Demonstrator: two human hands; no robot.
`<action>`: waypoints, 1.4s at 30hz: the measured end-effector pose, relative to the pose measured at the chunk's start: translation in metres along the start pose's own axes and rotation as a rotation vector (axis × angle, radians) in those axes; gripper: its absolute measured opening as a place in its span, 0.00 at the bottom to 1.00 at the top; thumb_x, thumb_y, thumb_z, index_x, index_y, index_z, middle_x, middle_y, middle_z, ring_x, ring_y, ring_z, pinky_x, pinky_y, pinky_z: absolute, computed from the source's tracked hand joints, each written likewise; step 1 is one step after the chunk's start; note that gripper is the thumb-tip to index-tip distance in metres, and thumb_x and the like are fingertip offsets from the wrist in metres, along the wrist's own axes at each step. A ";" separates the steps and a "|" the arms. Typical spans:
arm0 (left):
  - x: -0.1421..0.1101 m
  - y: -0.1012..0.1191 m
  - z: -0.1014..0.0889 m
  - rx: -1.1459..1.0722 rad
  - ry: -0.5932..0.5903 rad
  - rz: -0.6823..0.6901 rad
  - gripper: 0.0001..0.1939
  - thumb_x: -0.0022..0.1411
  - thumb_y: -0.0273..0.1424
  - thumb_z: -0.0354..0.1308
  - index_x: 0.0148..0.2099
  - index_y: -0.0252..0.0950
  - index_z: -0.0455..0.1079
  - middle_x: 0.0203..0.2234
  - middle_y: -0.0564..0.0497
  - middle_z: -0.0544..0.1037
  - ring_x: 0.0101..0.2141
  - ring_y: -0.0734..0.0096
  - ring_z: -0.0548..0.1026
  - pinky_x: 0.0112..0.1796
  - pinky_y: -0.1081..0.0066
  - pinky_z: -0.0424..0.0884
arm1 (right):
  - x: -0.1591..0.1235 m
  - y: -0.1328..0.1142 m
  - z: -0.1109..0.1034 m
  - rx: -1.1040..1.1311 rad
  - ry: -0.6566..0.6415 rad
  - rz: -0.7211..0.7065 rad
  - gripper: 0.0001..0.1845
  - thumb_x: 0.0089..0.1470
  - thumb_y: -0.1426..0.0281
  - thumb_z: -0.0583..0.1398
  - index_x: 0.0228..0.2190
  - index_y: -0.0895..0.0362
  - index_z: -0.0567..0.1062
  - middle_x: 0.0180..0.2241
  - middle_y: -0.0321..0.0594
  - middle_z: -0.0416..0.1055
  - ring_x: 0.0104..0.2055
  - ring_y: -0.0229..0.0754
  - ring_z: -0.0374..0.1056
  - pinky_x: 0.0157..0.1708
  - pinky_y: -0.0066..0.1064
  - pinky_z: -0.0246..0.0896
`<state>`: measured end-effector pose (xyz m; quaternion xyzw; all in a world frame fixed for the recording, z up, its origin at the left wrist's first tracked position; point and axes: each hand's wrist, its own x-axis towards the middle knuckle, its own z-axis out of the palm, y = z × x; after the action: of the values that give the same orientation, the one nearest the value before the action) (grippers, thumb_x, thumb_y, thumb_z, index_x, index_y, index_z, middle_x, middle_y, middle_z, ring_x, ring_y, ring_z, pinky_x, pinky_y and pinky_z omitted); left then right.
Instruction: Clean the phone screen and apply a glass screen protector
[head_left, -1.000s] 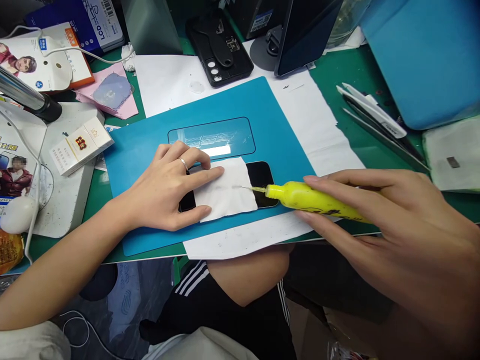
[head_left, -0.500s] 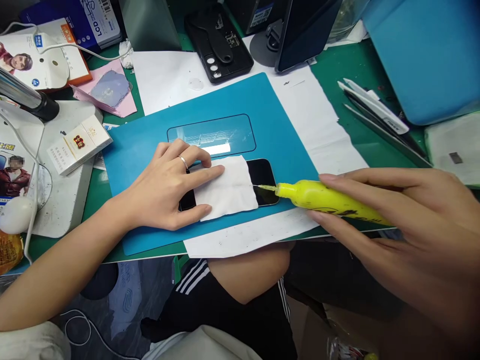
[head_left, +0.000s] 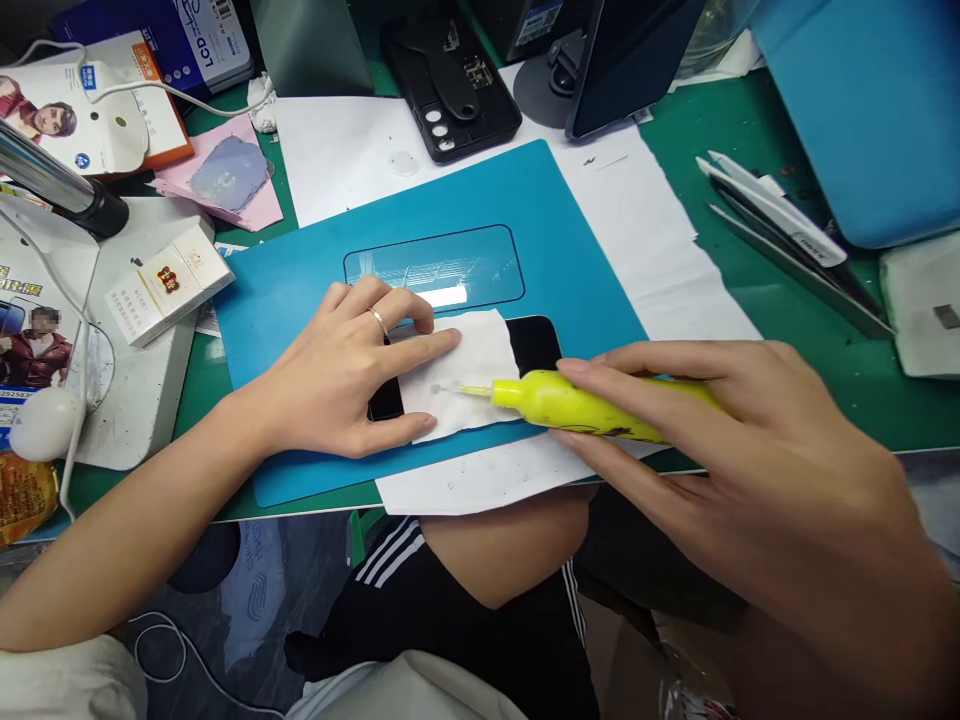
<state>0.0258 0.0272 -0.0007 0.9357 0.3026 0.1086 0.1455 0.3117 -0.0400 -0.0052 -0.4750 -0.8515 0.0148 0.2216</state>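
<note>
A white cloth (head_left: 476,350) lies across a dark phone (head_left: 534,340) on the blue mat (head_left: 585,280). My left hand (head_left: 345,370), a ring on one finger, presses the cloth's left side with thumb and index finger spread. Between thumb and fingers, my right hand (head_left: 750,430) grips a yellow squeeze bottle (head_left: 592,403) with a thin needle nozzle. The bottle is tilted nearly flat, its nozzle pointing left over the cloth, where a small wet-looking spot shows at the tip. Behind the phone rests a clear glass panel (head_left: 435,265) with a black border.
A black phone case (head_left: 457,100) and a dark screen on a stand (head_left: 637,60) are at the back. Tweezers (head_left: 787,230) lie to the right near a blue container (head_left: 870,110). On the left are a cigarette pack (head_left: 171,285) and a white device (head_left: 142,400).
My right hand has moved the bottle left, bringing its nozzle from the cloth's right edge to over its middle. A small spot now shows there. My left hand stays on the cloth.
</note>
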 end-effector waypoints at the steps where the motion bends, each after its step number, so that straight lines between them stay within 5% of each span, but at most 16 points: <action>1: 0.000 0.000 0.000 -0.004 -0.001 0.001 0.33 0.65 0.50 0.61 0.66 0.40 0.69 0.53 0.38 0.74 0.47 0.47 0.69 0.48 0.48 0.64 | -0.001 0.001 -0.001 -0.006 0.001 0.010 0.36 0.67 0.67 0.60 0.69 0.34 0.57 0.46 0.40 0.76 0.45 0.54 0.75 0.41 0.45 0.71; 12: 0.000 -0.003 -0.001 -0.002 0.000 0.010 0.33 0.65 0.51 0.61 0.66 0.39 0.69 0.53 0.38 0.74 0.47 0.47 0.70 0.49 0.47 0.64 | -0.013 0.020 -0.006 -0.083 0.060 -0.013 0.45 0.61 0.71 0.67 0.70 0.35 0.55 0.44 0.41 0.76 0.42 0.51 0.76 0.37 0.41 0.69; 42: 0.003 -0.003 0.000 0.007 0.019 0.015 0.33 0.66 0.53 0.59 0.64 0.38 0.71 0.51 0.38 0.75 0.45 0.50 0.71 0.46 0.51 0.66 | -0.009 0.021 -0.003 -0.081 0.049 0.004 0.42 0.63 0.69 0.64 0.71 0.34 0.54 0.44 0.40 0.76 0.43 0.52 0.75 0.35 0.42 0.66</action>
<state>0.0263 0.0311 -0.0014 0.9373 0.2975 0.1176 0.1383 0.3338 -0.0364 -0.0108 -0.4856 -0.8447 -0.0306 0.2229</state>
